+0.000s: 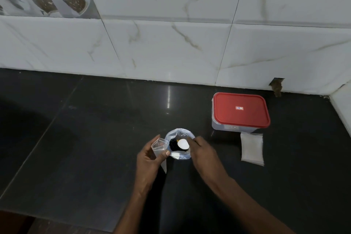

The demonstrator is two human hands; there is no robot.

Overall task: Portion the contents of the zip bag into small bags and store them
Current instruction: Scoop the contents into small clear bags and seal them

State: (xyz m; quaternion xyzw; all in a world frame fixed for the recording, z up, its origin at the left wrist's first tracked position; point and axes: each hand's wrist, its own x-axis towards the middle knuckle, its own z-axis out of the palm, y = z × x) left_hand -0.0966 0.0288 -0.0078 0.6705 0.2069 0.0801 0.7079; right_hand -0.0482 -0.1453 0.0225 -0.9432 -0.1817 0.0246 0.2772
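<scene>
The zip bag (180, 135) stands open on the black counter, its mouth rolled wide, dark inside. My right hand (201, 153) holds a small scoop (183, 144) heaped with white powder over the bag's mouth. My left hand (150, 156) grips a small clear bag (160, 148) just left of the zip bag, its mouth held open and tilted towards the scoop. A filled small bag (252, 149) of white powder lies flat to the right.
A clear storage box with a red lid (240, 110) stands shut behind the filled bag, near the tiled wall (171, 47). The black counter (95, 129) stretches to the left and front; its front edge runs along the lower left.
</scene>
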